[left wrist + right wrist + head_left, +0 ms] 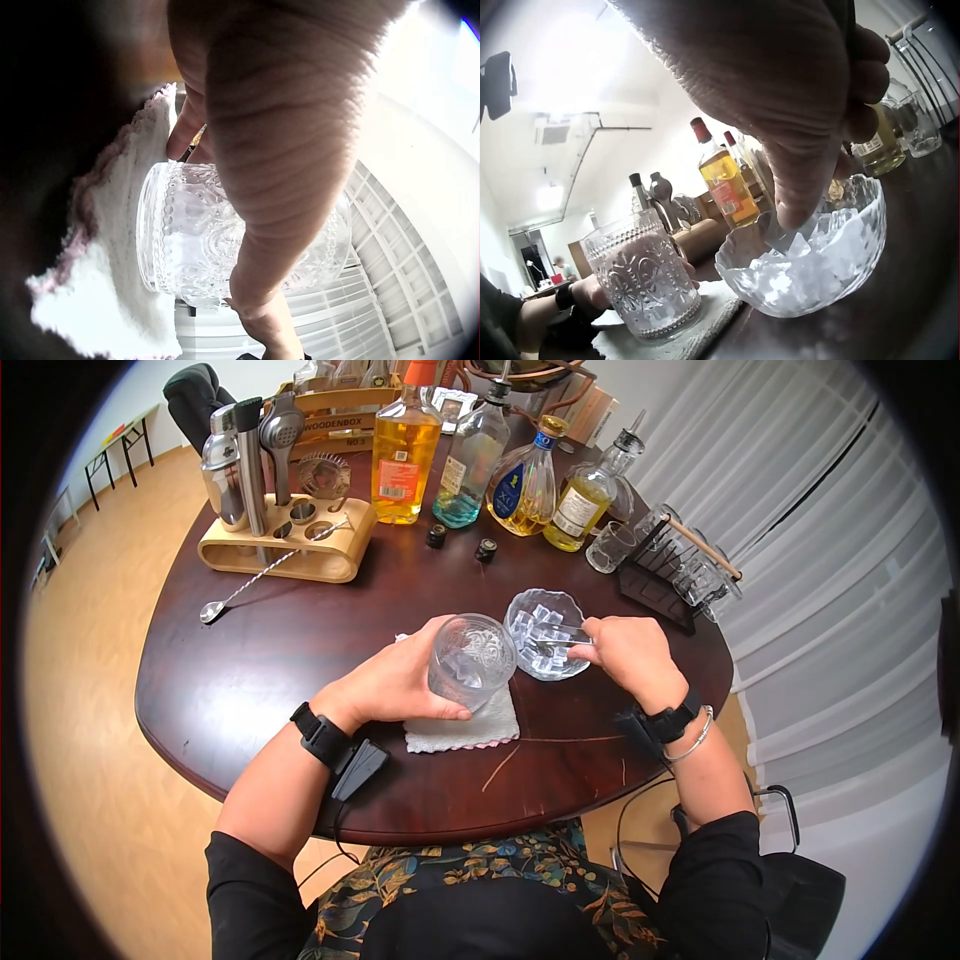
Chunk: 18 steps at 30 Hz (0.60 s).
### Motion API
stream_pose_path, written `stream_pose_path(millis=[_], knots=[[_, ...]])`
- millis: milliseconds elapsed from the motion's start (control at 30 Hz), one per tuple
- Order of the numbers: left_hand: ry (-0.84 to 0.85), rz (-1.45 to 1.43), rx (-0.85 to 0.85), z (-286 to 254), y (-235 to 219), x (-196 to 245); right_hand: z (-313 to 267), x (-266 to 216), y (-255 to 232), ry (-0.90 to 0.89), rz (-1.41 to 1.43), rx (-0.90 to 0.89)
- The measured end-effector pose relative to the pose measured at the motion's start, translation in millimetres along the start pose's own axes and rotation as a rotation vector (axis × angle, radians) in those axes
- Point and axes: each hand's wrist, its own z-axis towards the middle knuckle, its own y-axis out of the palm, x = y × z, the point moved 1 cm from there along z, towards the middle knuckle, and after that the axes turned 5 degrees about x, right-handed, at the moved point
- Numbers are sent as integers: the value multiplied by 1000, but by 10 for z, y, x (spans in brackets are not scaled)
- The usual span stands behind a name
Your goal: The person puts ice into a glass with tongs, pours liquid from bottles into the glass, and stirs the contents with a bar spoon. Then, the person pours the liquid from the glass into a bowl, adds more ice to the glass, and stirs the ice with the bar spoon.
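Note:
My left hand (400, 678) grips a clear embossed drinking glass (472, 660), thumb on the near side and fingers round the far side. Some ice lies in the bottom of this glass. It stands over a folded white cloth (465, 728) with a pinkish edge, tilted in the right wrist view. My right hand (632, 652) pinches slim, shiny tongs (562, 634) whose ends reach into a scalloped glass bowl (519, 610) of ice cubes (817, 259). In the right wrist view the thumb hangs low over the ice, and the palm hides most of the tongs.
Several bottles (398, 460) stand along the back, with two small black caps (486, 549) before them. At the left are a wooden bar-tool stand (340, 565) and a twisted bar spoon (250, 582). A black glass rack (655, 585) stands right; the table edge (420, 830) is close to the body.

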Motion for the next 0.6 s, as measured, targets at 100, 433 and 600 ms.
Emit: stream_pose_path(millis=[100, 433, 600], knots=[[33, 24, 10, 4, 8, -23, -31, 18, -90, 31, -41, -10], [-9, 20, -1, -2, -11, 25, -141, 122, -447, 245, 230, 105], [41, 25, 6, -4, 4, 13, -171, -123, -749, 177, 525, 169]])
